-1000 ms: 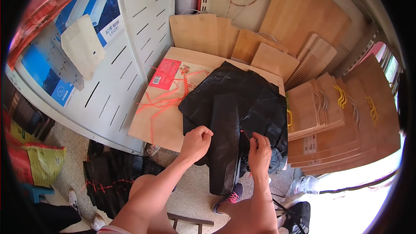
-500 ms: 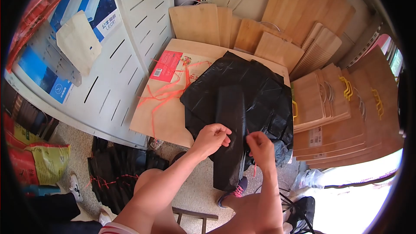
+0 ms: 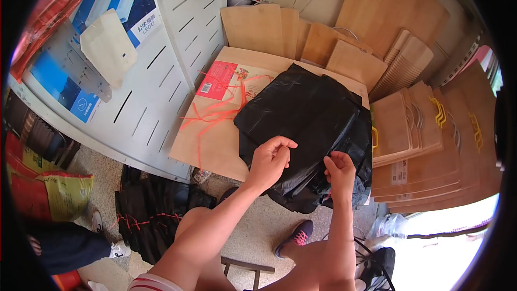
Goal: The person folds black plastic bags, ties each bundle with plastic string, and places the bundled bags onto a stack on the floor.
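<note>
Grip narrow at left hand (image 3: 271,163) and right hand (image 3: 341,177), fingers curled; cannot tell whether either pinches anything. Black plastic (image 3: 304,110) lies beneath and beyond both.

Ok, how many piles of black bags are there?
2: the flat pile on the board, and the tied pile on the floor at left. Others may be hidden.
</note>
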`<state>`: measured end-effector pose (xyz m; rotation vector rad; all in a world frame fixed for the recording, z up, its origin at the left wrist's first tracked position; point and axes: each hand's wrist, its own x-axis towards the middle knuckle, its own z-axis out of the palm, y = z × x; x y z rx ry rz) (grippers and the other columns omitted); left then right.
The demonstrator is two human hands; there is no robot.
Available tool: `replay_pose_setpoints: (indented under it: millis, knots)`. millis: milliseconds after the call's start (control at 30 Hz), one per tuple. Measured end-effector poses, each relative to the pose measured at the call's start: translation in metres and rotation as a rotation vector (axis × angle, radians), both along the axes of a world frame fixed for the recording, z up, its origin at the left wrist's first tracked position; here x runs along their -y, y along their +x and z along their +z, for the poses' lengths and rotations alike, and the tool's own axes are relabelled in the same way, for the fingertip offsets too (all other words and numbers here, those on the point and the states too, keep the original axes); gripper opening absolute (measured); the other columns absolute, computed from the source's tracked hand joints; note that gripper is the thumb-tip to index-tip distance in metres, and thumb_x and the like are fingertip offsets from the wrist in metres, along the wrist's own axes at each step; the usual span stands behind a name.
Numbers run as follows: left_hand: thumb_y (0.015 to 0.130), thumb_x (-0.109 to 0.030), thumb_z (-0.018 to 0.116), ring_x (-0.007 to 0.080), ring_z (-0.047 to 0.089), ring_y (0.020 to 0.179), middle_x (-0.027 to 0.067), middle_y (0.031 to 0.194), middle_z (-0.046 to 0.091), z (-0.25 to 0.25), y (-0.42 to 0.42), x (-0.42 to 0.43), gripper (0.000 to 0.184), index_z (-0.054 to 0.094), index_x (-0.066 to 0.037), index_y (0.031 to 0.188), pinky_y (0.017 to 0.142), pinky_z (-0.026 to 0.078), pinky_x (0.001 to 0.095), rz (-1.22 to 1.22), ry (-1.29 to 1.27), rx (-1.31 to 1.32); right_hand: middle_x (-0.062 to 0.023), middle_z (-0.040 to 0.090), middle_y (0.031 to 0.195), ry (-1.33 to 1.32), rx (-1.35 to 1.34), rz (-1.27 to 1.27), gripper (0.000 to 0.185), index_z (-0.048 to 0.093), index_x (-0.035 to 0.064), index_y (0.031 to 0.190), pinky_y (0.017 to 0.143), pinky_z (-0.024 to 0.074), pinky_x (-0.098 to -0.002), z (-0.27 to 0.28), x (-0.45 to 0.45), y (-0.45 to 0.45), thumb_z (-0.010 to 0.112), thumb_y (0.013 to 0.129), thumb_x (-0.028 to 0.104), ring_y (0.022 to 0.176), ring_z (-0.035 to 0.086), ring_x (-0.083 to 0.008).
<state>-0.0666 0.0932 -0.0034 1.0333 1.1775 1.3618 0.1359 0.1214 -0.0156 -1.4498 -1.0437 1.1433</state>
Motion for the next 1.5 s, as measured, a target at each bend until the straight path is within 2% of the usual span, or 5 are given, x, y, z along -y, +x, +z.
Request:
replay_pose_setpoints:
  millis: [467,667,933,1200,1500]
  knots:
    - [0.09,0.001,0.055,-0.0012,0.047,0.058,-0.0054,0.063,0.055,0.015,-0.006,0.002,0.013,0.068,0.0,0.09,0.05,0.034,0.0205,0.092,0.308,-0.156,-0.0278,0.064,0.122,0.107,-0.503,0.263,0.04,0.053,-0.0143,0.13,0.074,0.0593,-0.0316,0.024,0.02,0.02,0.055,0.097,0.008,0.108,0.068,-0.0339]
    - [0.093,0.001,0.054,0.0012,0.051,0.061,-0.0024,0.073,0.063,0.025,-0.002,0.007,0.016,0.07,-0.001,0.091,0.053,0.039,0.0212,-0.092,0.292,-0.263,-0.0149,0.068,0.114,0.281,0.441,0.302,0.029,0.064,-0.003,0.124,0.061,0.0531,-0.0231,0.009,0.02,0.023,0.059,0.099,0.011,0.087,0.069,-0.0154]
    - [0.099,0.0,0.05,0.0099,0.066,0.082,0.0093,0.104,0.073,0.004,0.009,-0.019,0.019,0.068,-0.001,0.105,0.073,0.052,0.0245,0.429,0.202,-0.295,-0.013,0.07,0.102,0.219,-0.196,-0.059,0.03,0.066,-0.0055,0.117,0.076,0.0586,-0.0286,0.012,0.01,0.001,0.055,0.103,0.02,0.083,0.068,-0.015]
    - [0.092,0.001,0.052,0.0079,0.067,0.079,0.0064,0.082,0.07,0.007,0.033,-0.004,0.016,0.068,0.0,0.096,0.067,0.051,0.0237,-0.171,0.153,-0.192,-0.0019,0.071,0.085,0.233,-0.072,0.048,0.025,0.07,-0.003,0.117,0.068,0.05,-0.0207,0.009,0.011,-0.018,0.063,0.099,0.012,0.073,0.062,-0.0054]
    - [0.08,-0.004,0.059,0.0245,0.058,0.065,0.004,0.072,0.062,0.029,0.035,0.001,0.01,0.065,-0.008,0.087,0.068,0.045,0.0376,-0.131,0.723,-0.74,-0.0155,0.062,0.088,0.694,0.57,0.434,0.035,0.068,0.0034,0.117,0.068,0.051,-0.0367,0.01,0.018,-0.023,0.06,0.083,0.0,0.079,0.065,-0.0311]
